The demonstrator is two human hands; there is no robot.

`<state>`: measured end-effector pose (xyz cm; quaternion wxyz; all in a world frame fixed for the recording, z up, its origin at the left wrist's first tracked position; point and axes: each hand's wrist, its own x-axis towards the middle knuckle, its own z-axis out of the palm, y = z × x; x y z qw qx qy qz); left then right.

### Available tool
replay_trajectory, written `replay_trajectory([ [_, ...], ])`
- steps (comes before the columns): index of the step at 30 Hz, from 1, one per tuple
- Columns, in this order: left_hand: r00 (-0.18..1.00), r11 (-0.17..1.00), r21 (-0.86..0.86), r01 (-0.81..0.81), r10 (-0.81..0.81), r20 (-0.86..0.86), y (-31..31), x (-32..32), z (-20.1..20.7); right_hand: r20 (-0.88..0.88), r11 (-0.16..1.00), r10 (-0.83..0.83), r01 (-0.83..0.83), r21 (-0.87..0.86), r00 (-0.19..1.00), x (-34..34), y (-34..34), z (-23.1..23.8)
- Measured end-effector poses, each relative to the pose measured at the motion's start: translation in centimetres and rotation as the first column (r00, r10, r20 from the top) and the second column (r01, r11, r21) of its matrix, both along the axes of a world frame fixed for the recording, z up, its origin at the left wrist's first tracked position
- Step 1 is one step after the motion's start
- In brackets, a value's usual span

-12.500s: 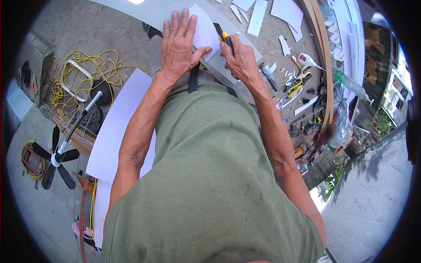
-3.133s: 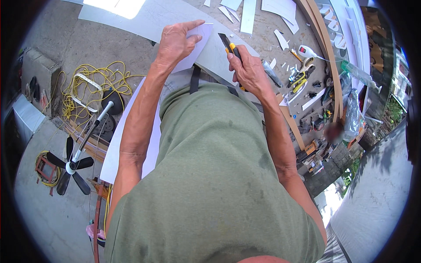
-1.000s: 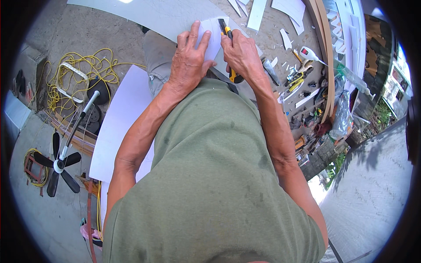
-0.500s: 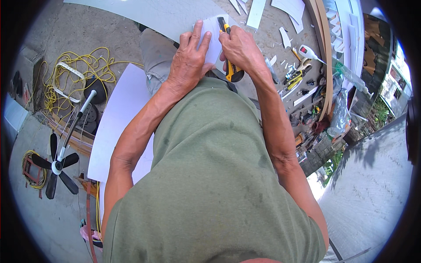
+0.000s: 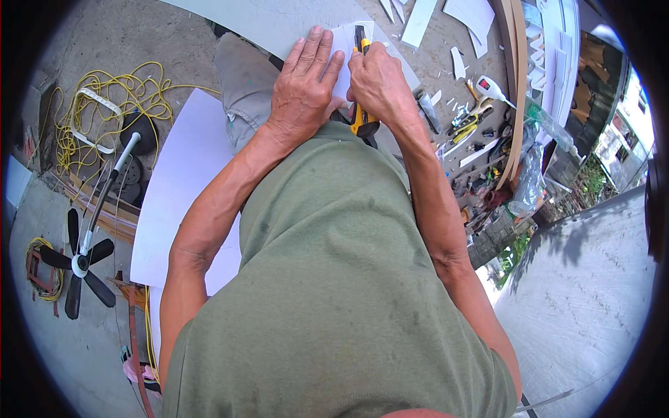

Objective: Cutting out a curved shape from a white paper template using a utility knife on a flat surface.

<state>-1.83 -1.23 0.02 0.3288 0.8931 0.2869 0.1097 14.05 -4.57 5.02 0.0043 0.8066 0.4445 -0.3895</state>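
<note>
A yellow and black utility knife is gripped in my right hand, its black blade end over a small white sheet. My left hand lies flat just left of it, fingers stretched out, pressing on the white sheet. Part of that sheet is hidden under my hands. Beneath it is a larger grey-white board, which reaches away to the far left. The knife's lower handle end points back toward my green shirt.
White offcuts lie on the floor at the far right, near pliers and scattered hand tools. A black-bladed fan and tangled yellow cord are on the left. Another large white panel sits beside my left arm.
My left hand has shifted slightly, its fingers now straighter and closer together. The knife, in my right hand, has turned a little more upright. The whole view has shifted slightly.
</note>
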Motion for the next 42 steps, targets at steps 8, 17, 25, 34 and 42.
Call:
replay_trajectory([
  [8,0.999,0.999,-0.036,0.0,0.001,0.036,0.1,-0.1,-0.4,-0.089,0.998,-0.043,0.048,0.048,0.995,-0.2,0.8,1.2],
  [17,0.997,0.998,-0.068,0.012,-0.007,0.075,0.1,-0.1,-0.7,-0.174,0.994,-0.111,0.11,-0.019,0.978,0.3,0.4,0.4],
  [25,0.997,0.997,-0.071,0.006,-0.001,0.075,0.0,0.1,-0.6,-0.083,0.998,0.002,0.004,0.066,0.997,0.5,-0.5,-0.3],
  [34,0.997,0.999,-0.038,-0.004,0.007,0.073,-0.2,0.3,-0.8,-0.129,0.993,0.059,-0.045,0.108,0.99,1.7,-0.8,-0.4],
  [42,0.998,0.997,-0.08,0.018,-0.013,0.064,0.4,-0.3,0.1,-0.272,0.86,-0.484,0.395,-0.322,0.832,2.5,2.7,5.7],
])
